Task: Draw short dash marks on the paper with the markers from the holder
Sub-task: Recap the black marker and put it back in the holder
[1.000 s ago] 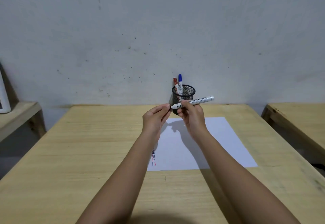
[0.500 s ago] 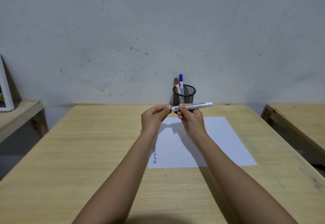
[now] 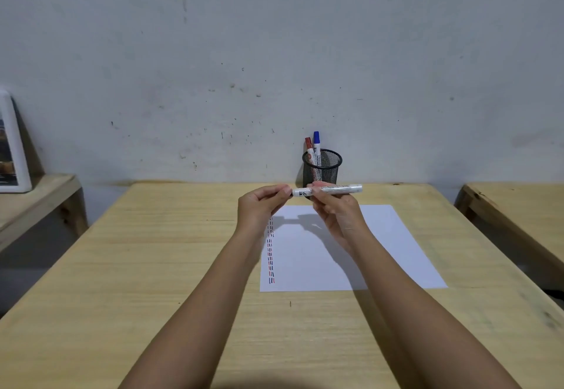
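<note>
My right hand [image 3: 338,214] holds a white marker [image 3: 329,189] level above the paper, its left end pointing at my left hand [image 3: 259,205]. My left hand's fingers are pinched around that left end, where the cap is hidden by my fingers. A white sheet of paper [image 3: 381,251] lies on the wooden desk [image 3: 152,266]. Two columns of short red and blue dash marks [image 3: 271,254] run down the paper's left edge. Behind my hands stands a black mesh holder [image 3: 323,166] with a red-capped marker [image 3: 309,150] and a blue-capped marker [image 3: 316,147] in it.
A grey wall rises right behind the desk. A lower wooden bench [image 3: 36,202] on the left carries a white picture frame [image 3: 12,144]. Another wooden desk [image 3: 518,205] stands on the right, with a gap between it and mine.
The marker has tilted from slanting up to the right to level. Both hands have stayed together at the marker's left end.
</note>
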Demonstrator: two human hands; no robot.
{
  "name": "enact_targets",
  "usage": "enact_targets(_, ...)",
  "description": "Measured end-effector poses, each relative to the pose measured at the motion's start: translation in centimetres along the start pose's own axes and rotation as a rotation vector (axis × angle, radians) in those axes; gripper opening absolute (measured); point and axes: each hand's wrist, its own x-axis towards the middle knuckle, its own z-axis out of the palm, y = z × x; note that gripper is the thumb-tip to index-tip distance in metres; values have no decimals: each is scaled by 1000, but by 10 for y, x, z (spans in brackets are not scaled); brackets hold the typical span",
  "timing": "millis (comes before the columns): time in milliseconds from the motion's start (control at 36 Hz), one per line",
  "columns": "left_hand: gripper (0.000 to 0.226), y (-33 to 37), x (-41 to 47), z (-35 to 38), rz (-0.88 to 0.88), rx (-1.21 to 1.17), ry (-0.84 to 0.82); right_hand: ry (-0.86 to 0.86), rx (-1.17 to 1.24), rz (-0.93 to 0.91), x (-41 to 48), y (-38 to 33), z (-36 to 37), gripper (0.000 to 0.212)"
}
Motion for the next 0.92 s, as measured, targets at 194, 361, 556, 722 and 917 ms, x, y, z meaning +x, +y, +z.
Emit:
enact_targets(194, 11, 23, 9, -8, 58, 166, -62, -26, -201, -83, 0, -22, -18, 11)
enact_targets(361, 15, 43, 22, -1, 181, 280, -60, -136, -741, -176, 2, -34, -16, 13)
enact_targets(556, 22, 62, 19, 28, 352, 581, -123, -240, -1167, -283, 7, -23, -1, 23)
enact_targets(722, 24, 69, 17, 43, 397, 687, -187, -177, -1118, -306, 4, -16, 5, 18)
enact_targets(917, 18, 57, 27, 42, 392, 696, -209, -111, -1147, -298, 11, -29, -4, 13)
